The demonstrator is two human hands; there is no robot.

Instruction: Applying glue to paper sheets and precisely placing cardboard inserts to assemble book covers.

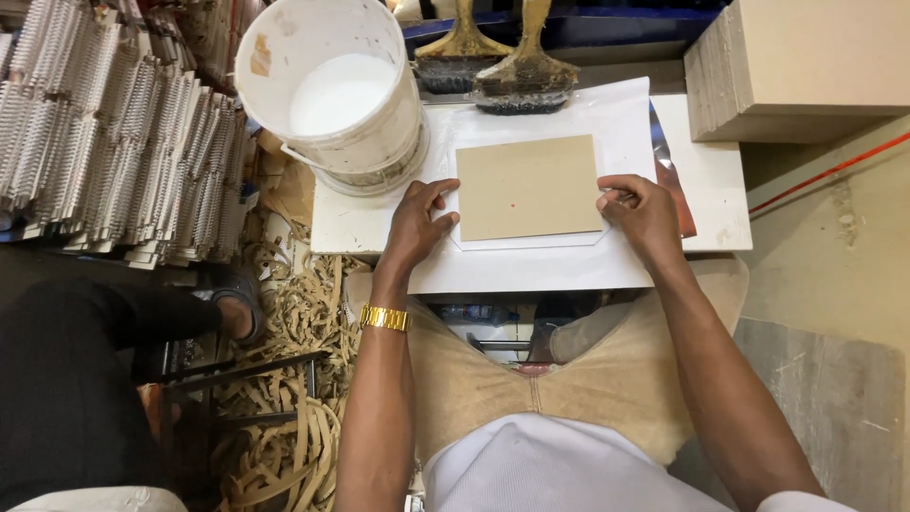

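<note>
On the white worktop (701, 180), both hands, left (414, 228) and right (645, 216), press open-fingered on a brown cardboard rectangle (528, 185).

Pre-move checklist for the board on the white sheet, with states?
1. Board flat on white sheet: ok.
2. Left hand at board's left edge: ok.
3. Right hand at board's right edge: ok.
4. Sheet margin showing on all board sides: ok.
5. Bucket clear of board: ok.
6. Glue under board: cannot tell.
</note>
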